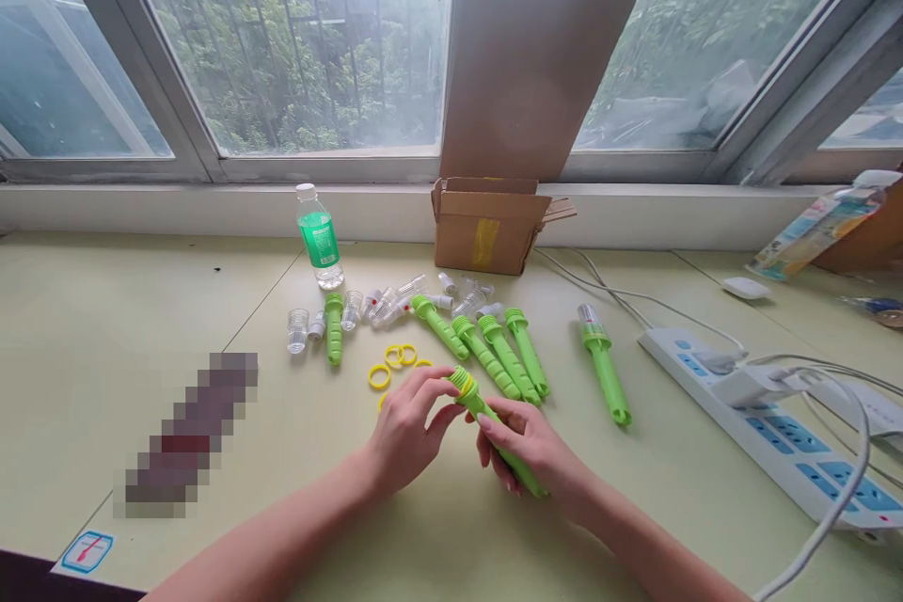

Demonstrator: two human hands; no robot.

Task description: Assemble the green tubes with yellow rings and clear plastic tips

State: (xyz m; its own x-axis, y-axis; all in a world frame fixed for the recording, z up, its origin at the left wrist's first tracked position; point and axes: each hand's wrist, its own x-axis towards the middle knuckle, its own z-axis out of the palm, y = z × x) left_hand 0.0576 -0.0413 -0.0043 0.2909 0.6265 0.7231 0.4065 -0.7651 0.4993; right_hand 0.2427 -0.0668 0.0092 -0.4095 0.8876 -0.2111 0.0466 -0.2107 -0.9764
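My right hand [526,442] is wrapped around a green flashlight tube [520,468], tilted with its threaded end up and to the left. At that neck, the fingers of my left hand [413,419] close on a yellow ring [466,385] that sits around the tube. Several loose yellow rings [379,377] lie just beyond my left hand, partly hidden by it. Behind my hands, several more green tubes [486,357] lie side by side. One green tube with a clear cap [607,367] lies apart on the right.
Clear ribbed caps [297,331] and small white pieces [448,282] are scattered mid-table. Behind them stand a water bottle [320,240] and an open cardboard box [486,230]. A power strip [768,433] with cables is at right; a blurred dark patch [190,437] is at left.
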